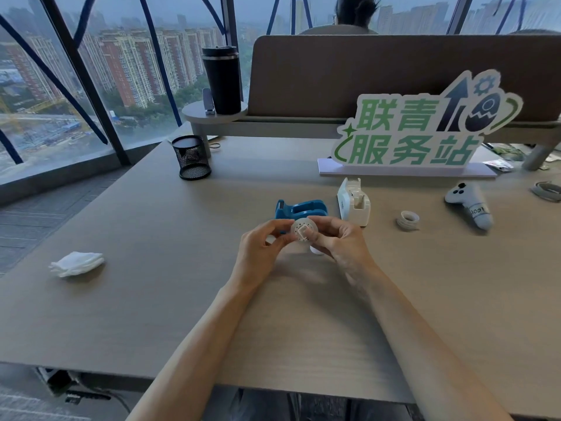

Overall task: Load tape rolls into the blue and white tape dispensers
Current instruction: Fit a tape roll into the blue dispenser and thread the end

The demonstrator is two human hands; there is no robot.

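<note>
Both hands' fingers, left hand (262, 241) and right hand (337, 238), pinch a light, stiff tape roll (304, 230) by its rim, mid-surface.

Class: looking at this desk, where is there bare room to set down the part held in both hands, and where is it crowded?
Free: the desk between the white cloth and the forearms, and between the mesh pen cup and blue dispenser. Crowded: around the white dispenser, tape rolls and controller.

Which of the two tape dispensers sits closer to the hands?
The blue dispenser, directly behind the left hand and right hand; the white dispenser stands farther right.
</note>
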